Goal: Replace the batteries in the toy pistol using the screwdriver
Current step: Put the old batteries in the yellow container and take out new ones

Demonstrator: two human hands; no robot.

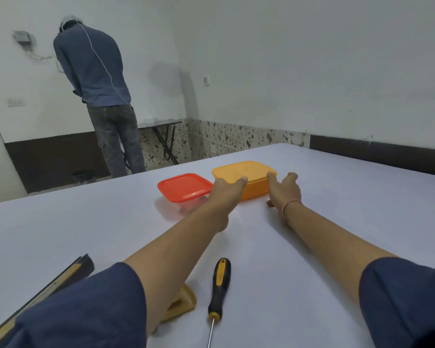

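A yellow lidded box [251,172] stands far out on the white table [337,222]. My left hand [224,190] reaches to its near left corner, fingertips on the lid's edge. My right hand [285,190] is spread at its right corner, the thumb touching the lid. Close to me lies a screwdriver [220,282] with a black and yellow handle, its shaft pointing towards me. The tan and black toy pistol [182,303] lies at the lower left, mostly hidden under my left arm, its long barrel [68,275] sticking out to the left.
A clear box with a red lid [183,187] stands just left of the yellow box. Beyond the table's far edge, a person [98,96] stands with their back to me, facing the wall beside a folding table [161,126].
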